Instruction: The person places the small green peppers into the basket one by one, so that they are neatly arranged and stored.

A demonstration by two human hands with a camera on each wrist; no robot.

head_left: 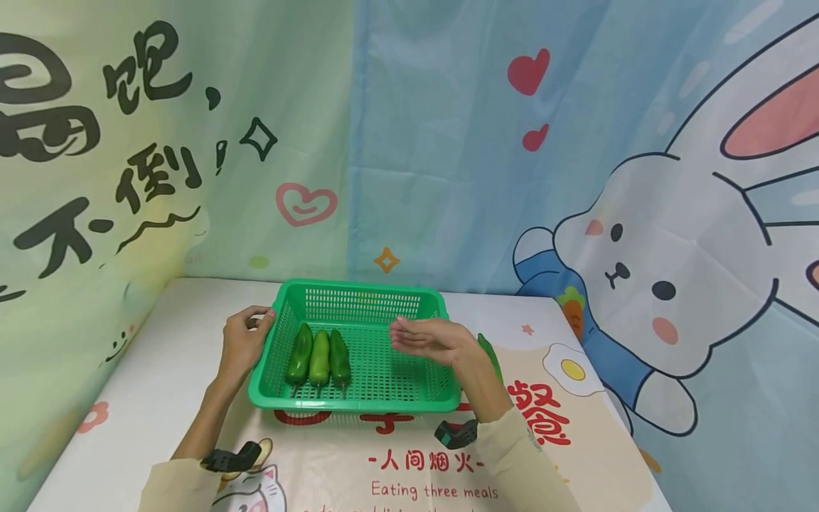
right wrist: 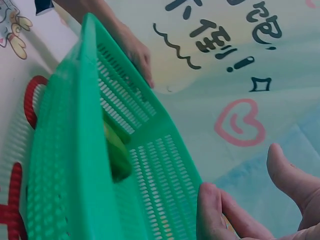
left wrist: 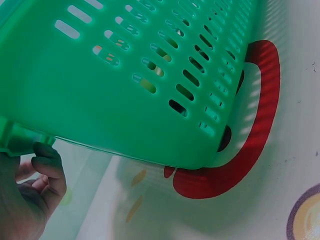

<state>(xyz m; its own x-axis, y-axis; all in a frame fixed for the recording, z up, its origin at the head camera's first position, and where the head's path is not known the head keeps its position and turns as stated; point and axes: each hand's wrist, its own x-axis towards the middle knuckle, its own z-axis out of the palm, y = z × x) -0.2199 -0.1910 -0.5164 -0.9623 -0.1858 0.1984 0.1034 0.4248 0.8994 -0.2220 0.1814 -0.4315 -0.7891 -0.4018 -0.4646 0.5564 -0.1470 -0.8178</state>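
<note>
A green plastic basket [head_left: 355, 405] with slotted walls stands on the table. Three green peppers [head_left: 319, 359] lie side by side in its left half, stems toward the near side. At the left rim my left hand [head_left: 244, 340] grips the basket, its curled fingers [left wrist: 49, 167] close under the edge in the left wrist view. Over the right half hovers my right hand [head_left: 435, 339], fingers extended and nothing in it; its thumb stands apart in the right wrist view. Another green pepper [head_left: 489, 353] lies outside the basket, partly hidden behind the right forearm.
A printed cloth [head_left: 448, 473] with red lettering covers the table. Behind the basket hangs a pale green and blue curtain [head_left: 422, 178] with a cartoon rabbit [head_left: 640, 284] on the right. Dark bands [head_left: 233, 457] are on both wrists.
</note>
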